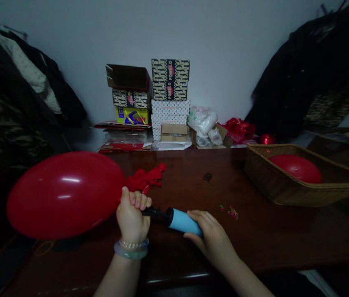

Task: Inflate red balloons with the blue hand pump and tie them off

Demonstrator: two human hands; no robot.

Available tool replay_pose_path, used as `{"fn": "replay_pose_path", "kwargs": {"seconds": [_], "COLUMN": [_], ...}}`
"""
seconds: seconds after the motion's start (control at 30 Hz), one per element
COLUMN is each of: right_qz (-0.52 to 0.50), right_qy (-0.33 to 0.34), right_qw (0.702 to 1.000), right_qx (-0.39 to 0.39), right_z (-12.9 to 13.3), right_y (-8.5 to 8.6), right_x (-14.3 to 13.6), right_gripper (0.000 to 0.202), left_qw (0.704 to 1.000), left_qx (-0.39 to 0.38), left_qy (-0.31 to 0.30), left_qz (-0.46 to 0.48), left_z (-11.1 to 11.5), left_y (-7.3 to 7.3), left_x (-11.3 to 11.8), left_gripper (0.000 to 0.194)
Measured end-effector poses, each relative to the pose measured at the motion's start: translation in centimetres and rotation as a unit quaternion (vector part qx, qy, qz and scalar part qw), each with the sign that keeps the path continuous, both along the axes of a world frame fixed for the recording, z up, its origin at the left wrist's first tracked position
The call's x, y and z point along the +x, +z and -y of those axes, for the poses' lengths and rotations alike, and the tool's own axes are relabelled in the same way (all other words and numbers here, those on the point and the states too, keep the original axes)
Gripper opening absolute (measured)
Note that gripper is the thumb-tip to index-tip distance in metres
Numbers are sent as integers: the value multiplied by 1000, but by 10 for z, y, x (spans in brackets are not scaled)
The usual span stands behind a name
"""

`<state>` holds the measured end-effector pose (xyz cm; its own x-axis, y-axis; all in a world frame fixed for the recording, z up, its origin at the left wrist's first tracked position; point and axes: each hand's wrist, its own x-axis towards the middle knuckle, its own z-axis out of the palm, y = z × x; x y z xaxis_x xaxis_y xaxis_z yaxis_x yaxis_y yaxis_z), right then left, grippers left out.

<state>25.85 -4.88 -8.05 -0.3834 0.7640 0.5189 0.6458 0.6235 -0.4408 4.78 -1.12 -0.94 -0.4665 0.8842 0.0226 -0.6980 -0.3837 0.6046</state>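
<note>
A large, inflated red balloon [65, 194] spreads out to the left above the table. My left hand [133, 212] is closed round the balloon's neck where it meets the black nozzle end of a hand balloon pump [183, 221]; the fingers hide the exact join. My right hand [210, 235] wraps the pump's light blue barrel from its right end. Just behind my left hand, a pile of limp red balloons [146, 177] lies on the tabletop.
On the dark wooden table [186, 173] lie a dark coiled band [207, 177] and small coloured rubber bands [233, 212]. At right, a wicker basket [282, 198] holds another red balloon [298, 168]. Stacked boxes [170, 80] and plastic bags [203, 119] stand along the wall. Coats hang both sides.
</note>
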Motion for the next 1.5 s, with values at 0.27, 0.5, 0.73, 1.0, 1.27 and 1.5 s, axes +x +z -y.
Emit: {"fn": "replay_pose_path", "kwargs": {"seconds": [0.27, 0.5, 0.73, 1.0, 1.27, 1.5], "right_qz": [7, 3, -1, 6, 3, -11], "right_qy": [7, 7, -4, -10, -10, 2], "right_qw": [1000, 1000, 1000, 1000, 1000, 1000], "right_qx": [-16, 20, 24, 4, 18, -1], "right_z": [-14, -6, 5, 7, -5, -13], "right_y": [2, 4, 4, -1, 5, 4], "right_x": [21, 16, -3, -10, 8, 21], "right_gripper": [47, 45, 43, 43, 44, 44], "left_qw": [999, 999, 1000, 1000, 1000, 998], "left_qx": [-7, -8, -23, -28, -12, -15], "left_qy": [44, 43, -6, -12, 10, 51], "left_qz": [25, 28, 17, -1, 15, 29], "left_z": [-10, -9, -1, 1, -7, -14], "left_y": [6, 5, -6, -11, -1, 2], "left_x": [-30, -20, 6, 18, -9, -26], "left_gripper": [43, 47, 49, 49, 47, 49]}}
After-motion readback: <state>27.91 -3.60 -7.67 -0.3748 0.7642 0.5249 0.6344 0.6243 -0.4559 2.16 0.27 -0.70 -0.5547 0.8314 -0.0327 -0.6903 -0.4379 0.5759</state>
